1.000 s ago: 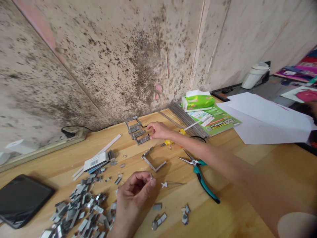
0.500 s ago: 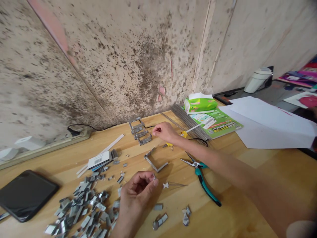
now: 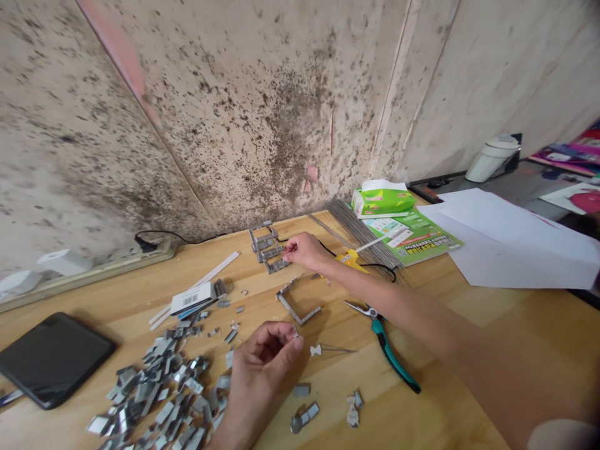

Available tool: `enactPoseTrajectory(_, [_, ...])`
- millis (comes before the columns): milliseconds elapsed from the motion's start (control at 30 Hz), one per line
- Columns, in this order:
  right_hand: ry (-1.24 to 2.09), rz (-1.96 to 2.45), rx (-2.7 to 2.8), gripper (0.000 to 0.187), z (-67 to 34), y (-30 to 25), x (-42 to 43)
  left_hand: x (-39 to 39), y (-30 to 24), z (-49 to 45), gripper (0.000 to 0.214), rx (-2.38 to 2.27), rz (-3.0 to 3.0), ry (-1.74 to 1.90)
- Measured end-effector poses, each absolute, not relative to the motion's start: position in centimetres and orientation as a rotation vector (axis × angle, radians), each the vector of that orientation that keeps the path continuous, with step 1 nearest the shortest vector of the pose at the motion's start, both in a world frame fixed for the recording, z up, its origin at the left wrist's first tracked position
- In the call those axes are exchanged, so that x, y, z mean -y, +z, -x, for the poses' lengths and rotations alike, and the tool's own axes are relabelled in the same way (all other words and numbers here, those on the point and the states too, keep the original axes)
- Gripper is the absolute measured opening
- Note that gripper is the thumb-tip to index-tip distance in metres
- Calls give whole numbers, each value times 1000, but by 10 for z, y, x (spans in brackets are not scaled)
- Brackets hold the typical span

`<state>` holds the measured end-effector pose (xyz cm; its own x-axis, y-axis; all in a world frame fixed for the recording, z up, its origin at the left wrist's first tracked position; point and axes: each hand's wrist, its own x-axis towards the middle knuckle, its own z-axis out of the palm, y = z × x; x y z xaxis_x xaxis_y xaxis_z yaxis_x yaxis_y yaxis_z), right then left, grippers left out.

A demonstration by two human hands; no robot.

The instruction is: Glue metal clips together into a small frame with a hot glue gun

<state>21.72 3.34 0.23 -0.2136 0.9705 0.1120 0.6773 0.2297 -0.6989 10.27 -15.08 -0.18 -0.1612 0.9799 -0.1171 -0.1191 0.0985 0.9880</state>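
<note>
My left hand (image 3: 265,362) is closed in a pinch above the table, a small shiny metal piece (image 3: 296,334) between thumb and forefinger. Farther back, my right hand (image 3: 304,251) has its fingers pressed together at the right edge of a ladder-like frame of grey metal pieces (image 3: 269,247). Whatever lies between those fingertips is hidden. A bent, open-sided metal frame (image 3: 300,312) rests between the hands. Beneath my right forearm is a yellow glue gun (image 3: 347,257), partly covered. Long-nose pliers with teal handles (image 3: 389,353) lie to the right.
Loose metal clips (image 3: 164,381) form a pile at left, near a black tablet-like slab (image 3: 51,359). Small boxes (image 3: 192,300), thin rods (image 3: 360,231), a green tissue pack (image 3: 382,199), a booklet (image 3: 429,234) and white paper (image 3: 510,231) lie around. A power strip (image 3: 159,247) runs along the wall.
My right hand has shifted slightly left and down, and its fingertips now meet the ladder-like frame's edge. My left hand keeps its pinch. The view has moved a little.
</note>
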Motion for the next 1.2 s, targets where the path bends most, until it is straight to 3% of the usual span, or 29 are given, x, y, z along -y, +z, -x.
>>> enactPoseTrajectory(600, [756,1437,1919,13,-230,-5,-38,150,-6,-101,24,-1304,-956,1286])
enactPoseTrajectory(967, [937,1231,2067,35,-230,-8,-52,151,-7,-101,24,-1288,-934,1273])
enactPoseTrajectory(1200, [1009,1172,2082,20,-230,-12,-54,151,-2,-102,25,-1295,-938,1266])
